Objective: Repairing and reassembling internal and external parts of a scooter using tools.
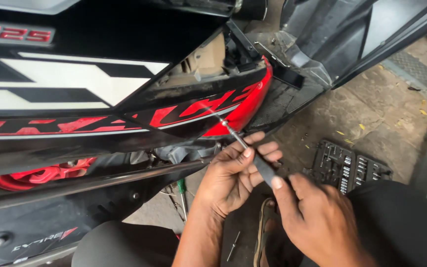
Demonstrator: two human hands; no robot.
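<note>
Black-clothed knees sit nearest, low in the view, one on the left and one on the right. Just above them are two bare hands. On the right, the right hand pinches the dark handle of a screwdriver between thumb and fingers. Beside it, the left hand curls around the thin metal shaft, with its fingertips touching the shaft. That tool slants up and to the left. Its tip touches the lower edge of a black side panel on a scooter, close to the red tail light. Red and white stripes run along this panel.

Under the panel a red wheel peeks out on the left. A dark bar runs across below it.

On the stained concrete floor, far to the right, lies an open black socket set case with shiny metal bits in rows. It is well apart from both hands. A small thin metal tool lies on the floor near the left forearm. A sandal sits between the knees.
</note>
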